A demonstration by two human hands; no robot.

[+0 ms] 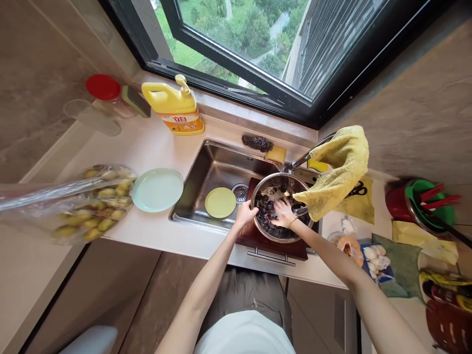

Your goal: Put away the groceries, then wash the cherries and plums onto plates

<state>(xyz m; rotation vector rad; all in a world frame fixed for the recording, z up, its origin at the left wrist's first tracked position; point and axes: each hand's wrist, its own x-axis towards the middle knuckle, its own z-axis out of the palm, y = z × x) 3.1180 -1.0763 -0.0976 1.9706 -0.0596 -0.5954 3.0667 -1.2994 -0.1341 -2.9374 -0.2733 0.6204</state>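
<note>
Handling of dark grapes [264, 210] in a stainless-steel bowl [280, 240] resting on a red-brown board [246, 235] over the sink [217, 171]. The left hand [246, 215] grips the bowl's rim; the right hand [283, 213] lies spread among the wet fruit, and whether it grasps any cannot be told. The grapes are already in the bowl; with a hand among them, the work appears unfinished. The yellow-green fruit [106, 194] remains bagged on the counter [127, 245], well apart.

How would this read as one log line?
left hand: holding bowl by rim | right hand: among dark fruit | bowl: over brown board
</note>
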